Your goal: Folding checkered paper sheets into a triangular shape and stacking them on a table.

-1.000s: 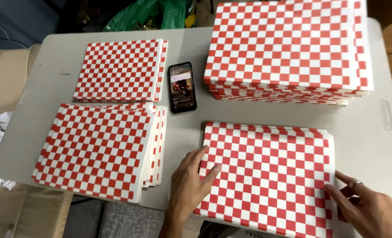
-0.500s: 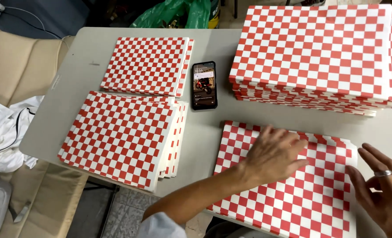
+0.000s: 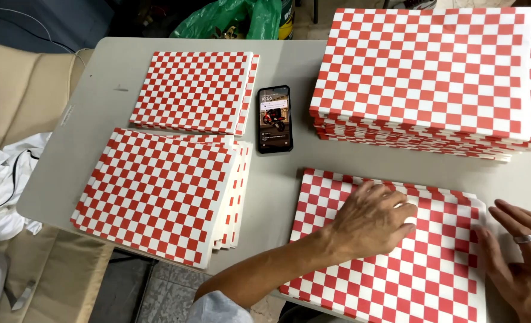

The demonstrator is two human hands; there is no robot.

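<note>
Red-and-white checkered paper sheets lie in a low stack at the near right edge of the grey table, the stack's near edge hanging just past the table's rim. The left hand rests flat on top of this stack, palm down and fingers spread, gripping nothing. The right hand, wearing a ring, lies open at the stack's right edge, its fingertips touching the paper's border.

To the near left a second fanned stack sits tilted, one corner reaching over the table's front edge. A bare grey strip of table runs between the two near stacks.

Farther back, a black phone lies face up in the gap between a smaller stack at the far left and a tall, thick stack at the far right. A narrow bare band separates the tall stack from the sheets under the hands. Beyond the far edge shows a green plastic bag.
</note>
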